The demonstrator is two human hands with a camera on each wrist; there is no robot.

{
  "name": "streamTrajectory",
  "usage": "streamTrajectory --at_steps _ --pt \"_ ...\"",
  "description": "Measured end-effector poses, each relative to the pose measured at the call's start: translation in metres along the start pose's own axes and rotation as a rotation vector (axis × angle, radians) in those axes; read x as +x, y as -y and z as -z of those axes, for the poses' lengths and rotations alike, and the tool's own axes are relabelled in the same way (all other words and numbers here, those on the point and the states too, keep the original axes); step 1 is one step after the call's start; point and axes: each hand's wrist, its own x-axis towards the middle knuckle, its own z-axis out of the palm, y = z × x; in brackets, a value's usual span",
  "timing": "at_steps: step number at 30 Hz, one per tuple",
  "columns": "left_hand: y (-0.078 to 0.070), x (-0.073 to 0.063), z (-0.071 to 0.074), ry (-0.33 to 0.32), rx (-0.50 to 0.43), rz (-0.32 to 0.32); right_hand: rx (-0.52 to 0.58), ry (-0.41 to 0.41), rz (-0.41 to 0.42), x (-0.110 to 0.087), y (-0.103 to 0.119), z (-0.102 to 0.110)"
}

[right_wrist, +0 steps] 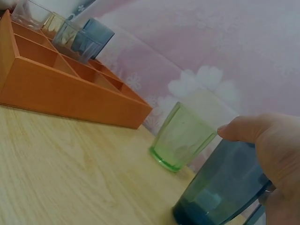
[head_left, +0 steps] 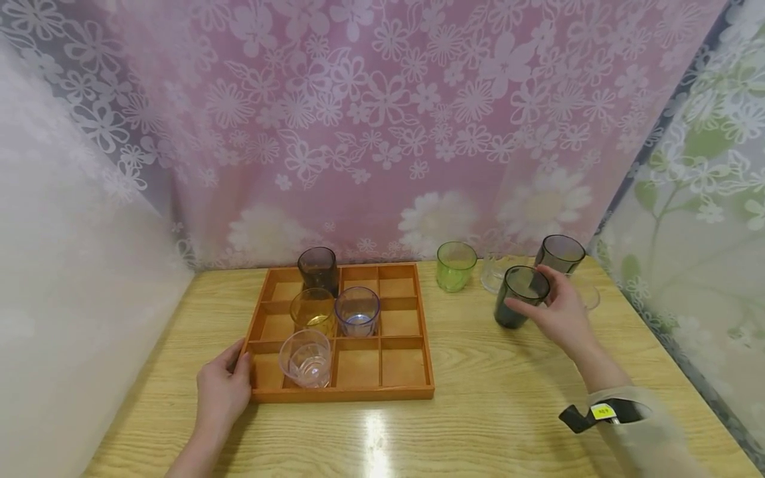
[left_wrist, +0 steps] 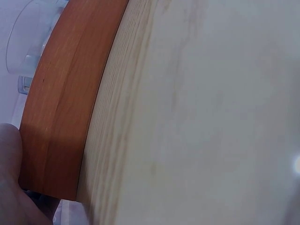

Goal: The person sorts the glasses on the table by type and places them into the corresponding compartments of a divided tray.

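Sleeve [head_left: 648,428] foremost, held dark cup [head_left: 514,290] partly hides a clear cup [head_left: 491,273].

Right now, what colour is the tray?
The tray is orange-brown, clearest in the head view.

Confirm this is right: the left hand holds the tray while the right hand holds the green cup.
Not quite. The right hand holds a dark cup; the green cup stands on the table, as the head view shows. The left hand does hold the tray.
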Motion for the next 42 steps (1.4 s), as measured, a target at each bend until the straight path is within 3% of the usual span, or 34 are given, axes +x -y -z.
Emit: streamTrajectory --at_steps 7,15,27,35,42 --pt "0.002 0.001 0.000 0.005 -0.010 -0.005 -0.043 -0.045 -0.018 -0.002 -0.007 -0.007" --pt "0.000 0.001 0.000 0.014 -0.004 0.010 0.008 -0.087 -0.002 -0.001 -0.015 -0.018" --pt "-0.002 -0.001 0.000 0.007 0.019 0.010 -0.018 -0.121 -0.017 -0.002 -0.011 -0.020" --pt "0.001 -0.001 0.000 -0.005 0.010 0.000 0.051 -0.113 0.061 0.002 0.006 -0.018" --pt "0.000 -0.001 0.001 -0.004 0.015 0.008 -0.024 -0.080 0.085 0.009 0.033 -0.019"
